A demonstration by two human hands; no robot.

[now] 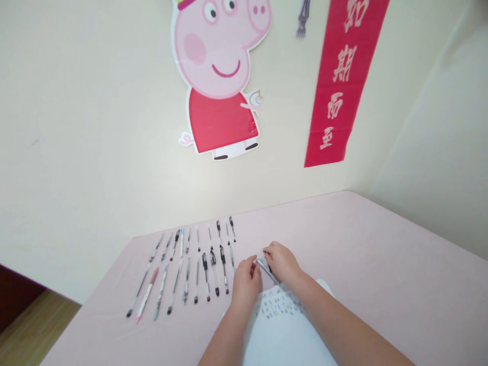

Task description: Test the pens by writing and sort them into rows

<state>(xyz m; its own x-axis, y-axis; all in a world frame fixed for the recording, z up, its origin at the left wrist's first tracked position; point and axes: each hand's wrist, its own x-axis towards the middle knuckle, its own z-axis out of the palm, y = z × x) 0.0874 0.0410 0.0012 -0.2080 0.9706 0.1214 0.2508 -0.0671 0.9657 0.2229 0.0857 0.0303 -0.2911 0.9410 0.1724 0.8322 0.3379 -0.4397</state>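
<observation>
My left hand (247,280) is closed, its thumb and forefinger pinching the upper end of a slim pen (271,274) with a light barrel. My right hand (282,262) is curled closed at the pen's other side; a small dark part shows by its fingers, and its grip is partly hidden. Beneath both forearms lies a white sheet of paper (285,340) with rows of handwritten characters near its top edge. Left of my hands, two rows of pens and refills are laid out, among them a pink pen (147,295) and a black-capped pen (224,269).
The pink-covered table (381,264) meets the wall at the back. On the wall are a cartoon pig cutout (223,119) and a red banner (343,86) with white characters. A wooden floor (36,325) shows at lower left.
</observation>
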